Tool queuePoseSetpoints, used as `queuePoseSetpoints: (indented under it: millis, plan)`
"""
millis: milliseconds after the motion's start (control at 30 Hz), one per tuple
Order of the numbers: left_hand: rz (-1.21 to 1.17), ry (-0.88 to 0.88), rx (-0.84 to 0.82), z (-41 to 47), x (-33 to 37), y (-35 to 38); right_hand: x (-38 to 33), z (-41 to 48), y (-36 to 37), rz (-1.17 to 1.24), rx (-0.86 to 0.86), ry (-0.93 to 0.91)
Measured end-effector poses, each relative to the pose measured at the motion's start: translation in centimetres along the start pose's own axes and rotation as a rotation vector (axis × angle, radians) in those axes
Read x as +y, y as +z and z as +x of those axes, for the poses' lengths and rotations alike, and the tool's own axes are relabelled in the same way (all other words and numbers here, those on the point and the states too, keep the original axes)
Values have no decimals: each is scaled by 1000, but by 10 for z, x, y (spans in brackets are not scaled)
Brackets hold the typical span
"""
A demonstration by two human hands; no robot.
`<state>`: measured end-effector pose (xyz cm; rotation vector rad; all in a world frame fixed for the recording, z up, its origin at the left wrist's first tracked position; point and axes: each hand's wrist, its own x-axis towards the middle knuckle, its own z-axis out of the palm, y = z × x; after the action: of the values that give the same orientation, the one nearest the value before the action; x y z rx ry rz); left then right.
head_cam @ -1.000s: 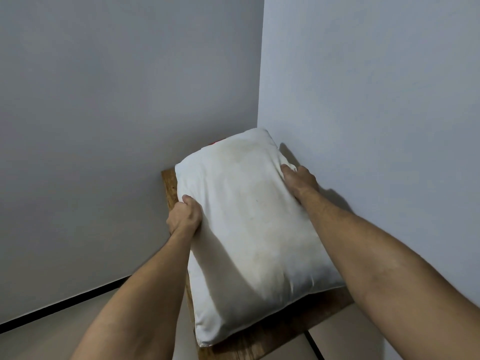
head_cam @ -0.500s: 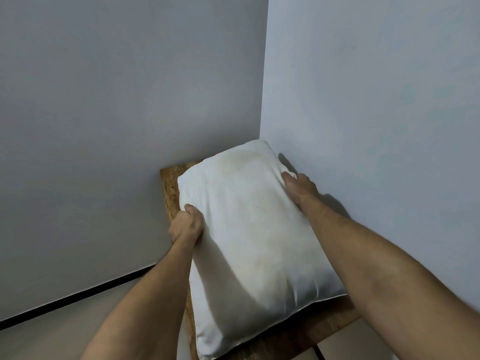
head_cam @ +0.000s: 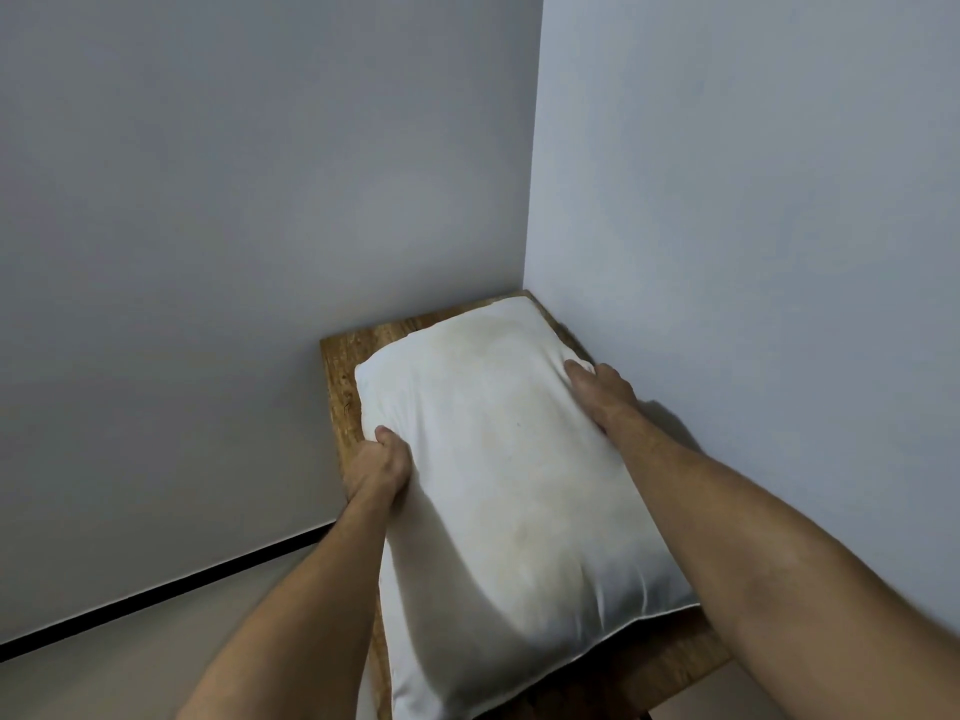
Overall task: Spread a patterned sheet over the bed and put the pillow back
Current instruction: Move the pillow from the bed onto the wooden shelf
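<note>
A white pillow (head_cam: 509, 491) with faint yellowish stains lies on a wooden table top (head_cam: 343, 376) set into the corner of the room. My left hand (head_cam: 379, 467) grips the pillow's left edge, fingers curled under it. My right hand (head_cam: 602, 392) holds the pillow's right edge near the far corner, close to the right wall. No patterned sheet and no bed are in view.
Two pale grey walls meet in a corner (head_cam: 532, 200) just behind the table. A black skirting strip (head_cam: 156, 595) runs along the foot of the left wall above the light floor (head_cam: 104, 683). The table's near right corner (head_cam: 696, 662) sticks out past the pillow.
The pillow has come down and flatter onto the wooden top, away from the corner, showing more wood behind it. Both hands keep their grip on its edges.
</note>
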<state>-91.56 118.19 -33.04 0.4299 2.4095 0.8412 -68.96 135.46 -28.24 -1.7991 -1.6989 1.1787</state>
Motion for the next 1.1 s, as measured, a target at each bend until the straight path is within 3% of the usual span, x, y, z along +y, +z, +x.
queuePoseSetpoints:
  millis: [533, 667, 1100]
  plan:
    - [-62, 18, 46, 7, -3, 4, 16, 11, 4, -58, -88, 21]
    - [-45, 70, 91, 6, 4, -7, 6, 6, 3, -142, -43, 22]
    - [40, 344, 246, -34, 28, -81, -61, -64, 18, -374, -10, -355]
